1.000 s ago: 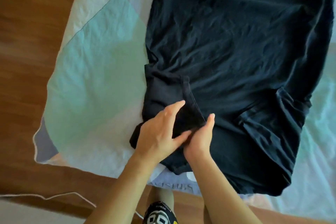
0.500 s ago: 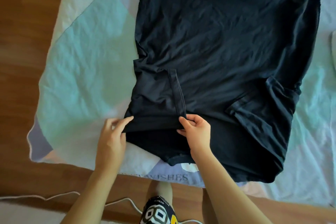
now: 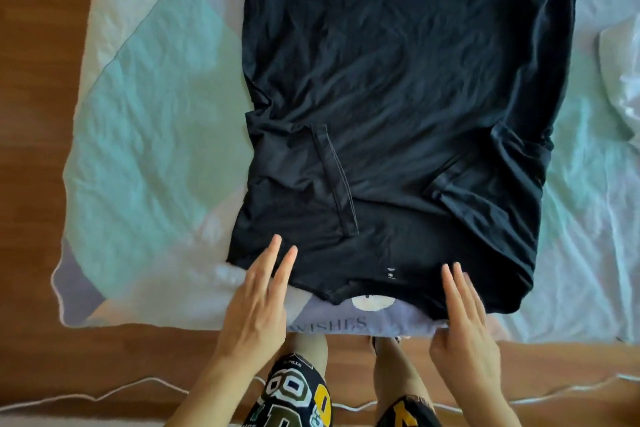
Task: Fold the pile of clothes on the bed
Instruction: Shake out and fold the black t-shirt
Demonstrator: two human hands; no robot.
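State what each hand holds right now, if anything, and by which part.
Nothing is held. The left hand and right hand lie with straight fingers at the black T-shirt's near edge.

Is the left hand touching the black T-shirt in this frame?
Touching. In the head view, the left hand lies with straight fingers, and its fingertips overlap the near edge of the black T-shirt with no visible gap.

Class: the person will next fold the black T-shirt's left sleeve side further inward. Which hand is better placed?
Left. The left hand lies flat beside that edge of the black T-shirt; the right hand is across at the opposite shoulder.
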